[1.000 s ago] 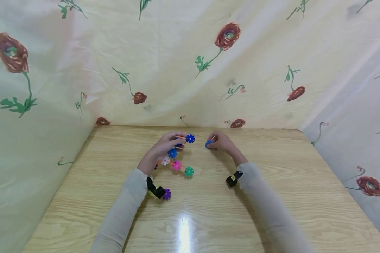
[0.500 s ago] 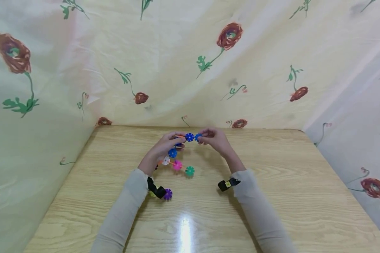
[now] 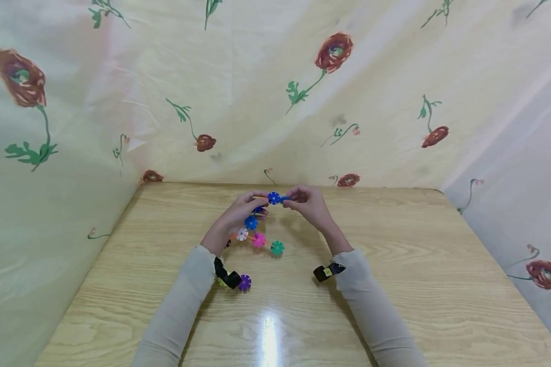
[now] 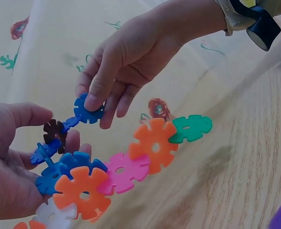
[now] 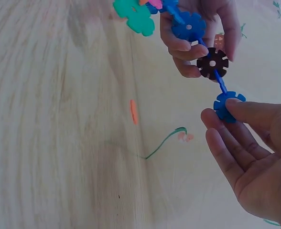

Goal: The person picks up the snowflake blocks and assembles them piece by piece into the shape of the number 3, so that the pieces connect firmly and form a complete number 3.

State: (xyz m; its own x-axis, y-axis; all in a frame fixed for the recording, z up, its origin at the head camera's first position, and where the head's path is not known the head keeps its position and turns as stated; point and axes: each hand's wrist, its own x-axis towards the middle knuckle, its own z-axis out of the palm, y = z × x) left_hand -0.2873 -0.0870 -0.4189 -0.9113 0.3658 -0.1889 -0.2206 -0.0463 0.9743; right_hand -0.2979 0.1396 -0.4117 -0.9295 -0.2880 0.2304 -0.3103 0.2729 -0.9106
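My left hand [image 3: 235, 213] holds a chain of interlocking snowflake discs above the table, its fingers and thumb round the blue and brown part. Between thumb and fingers, my right hand [image 3: 310, 206] pinches a blue disc [image 5: 224, 106]. That disc meets an edge-on blue disc [image 5: 220, 81] that is slotted into a brown disc [image 5: 212, 63]. Further along the chain come an orange disc [image 4: 83, 193], a white disc [image 4: 55, 213], a pink disc [image 4: 124, 172] and, at one end, a green disc [image 4: 192, 128]. Part of the chain hides behind my left hand.
A purple disc [image 3: 245, 282] and a yellow disc [image 3: 222, 282] lie below my left wrist, partly behind its black strap [image 3: 227, 275]. The wooden table [image 3: 418, 265] ends at a floral cloth [image 3: 239, 102] at the back and sides.
My right hand has moved left and slightly up with its blue disc, from apart to touching the chain's end. The disc has turned nearly edge-on in the head view. My left hand stays nearly still.
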